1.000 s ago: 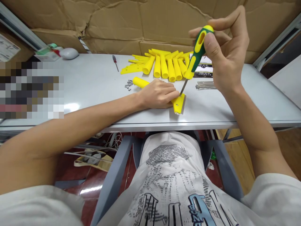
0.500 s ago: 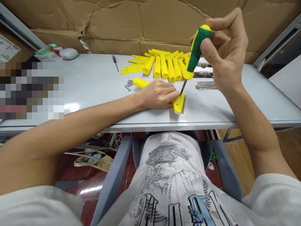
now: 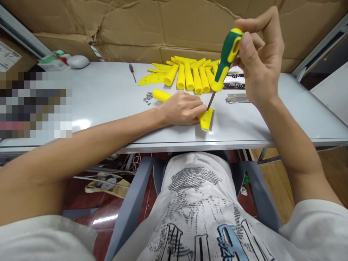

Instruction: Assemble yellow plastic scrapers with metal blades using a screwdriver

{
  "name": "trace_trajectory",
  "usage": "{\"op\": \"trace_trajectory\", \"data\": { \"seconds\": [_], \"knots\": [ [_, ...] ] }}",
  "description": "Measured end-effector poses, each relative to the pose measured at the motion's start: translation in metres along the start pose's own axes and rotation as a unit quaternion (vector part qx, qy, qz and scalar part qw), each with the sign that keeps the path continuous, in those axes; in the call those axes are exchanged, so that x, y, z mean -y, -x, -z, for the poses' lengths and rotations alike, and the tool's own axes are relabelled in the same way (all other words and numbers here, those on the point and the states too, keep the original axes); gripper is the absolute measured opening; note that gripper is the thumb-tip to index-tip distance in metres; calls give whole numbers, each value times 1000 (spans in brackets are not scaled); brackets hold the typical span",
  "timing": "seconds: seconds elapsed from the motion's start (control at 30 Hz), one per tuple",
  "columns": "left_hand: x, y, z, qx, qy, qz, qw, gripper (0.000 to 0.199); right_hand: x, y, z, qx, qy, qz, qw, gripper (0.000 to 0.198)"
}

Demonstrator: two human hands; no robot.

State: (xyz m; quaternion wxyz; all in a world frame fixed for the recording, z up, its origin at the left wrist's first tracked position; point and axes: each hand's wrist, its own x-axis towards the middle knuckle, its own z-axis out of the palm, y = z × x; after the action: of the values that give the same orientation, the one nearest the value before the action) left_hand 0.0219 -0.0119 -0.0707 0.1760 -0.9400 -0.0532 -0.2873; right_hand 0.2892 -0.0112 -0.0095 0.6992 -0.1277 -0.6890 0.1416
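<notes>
My left hand [image 3: 185,109] is closed over a yellow plastic scraper [image 3: 206,121] and presses it to the table. The scraper's round handle sticks out to the left of the hand, and a thin blade edge shows along its right end. In my right hand [image 3: 261,61] is a green and yellow screwdriver [image 3: 226,58], gripped near the top of its handle by thumb and fingers. The screwdriver leans, its tip down at a hole in the scraper's head beside my left fingers. Another screw or hole shows lower on the head.
Several yellow scraper parts [image 3: 189,74] lie in a row at the back. Loose screws [image 3: 147,98] sit left of the scraper, with a small screwdriver [image 3: 132,72] behind them. Metal blades [image 3: 237,98] and printed boxes [image 3: 234,80] lie right. Cardboard [image 3: 130,25] walls the back.
The screwdriver handle has turned about its axis, showing more yellow, and my right thumb has shifted upward. My left hand and the scraper stay in place.
</notes>
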Motion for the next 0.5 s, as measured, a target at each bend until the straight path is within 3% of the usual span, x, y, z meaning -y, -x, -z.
{"op": "trace_trajectory", "data": {
  "seconds": [0.17, 0.3, 0.4, 0.5],
  "knots": [
    [0, 0, -1, 8, 22, 20, 1000, 39, 11, 3, -1, 65, -12, 6, 998, 36],
    [-1, -1, 0, 5, 26, 21, 999, 39, 12, 3, 6, 96, -8, 6, 995, 42],
    [-1, 0, -1, 7, 14, 24, 1000, 37, 15, 8, 7, 138, 20, -16, 990, 58],
    [0, 1, -3, 2, 0, 18, 1000, 36, 15, 14, 0, 143, 76, -45, 986, 91]
  ]
}}
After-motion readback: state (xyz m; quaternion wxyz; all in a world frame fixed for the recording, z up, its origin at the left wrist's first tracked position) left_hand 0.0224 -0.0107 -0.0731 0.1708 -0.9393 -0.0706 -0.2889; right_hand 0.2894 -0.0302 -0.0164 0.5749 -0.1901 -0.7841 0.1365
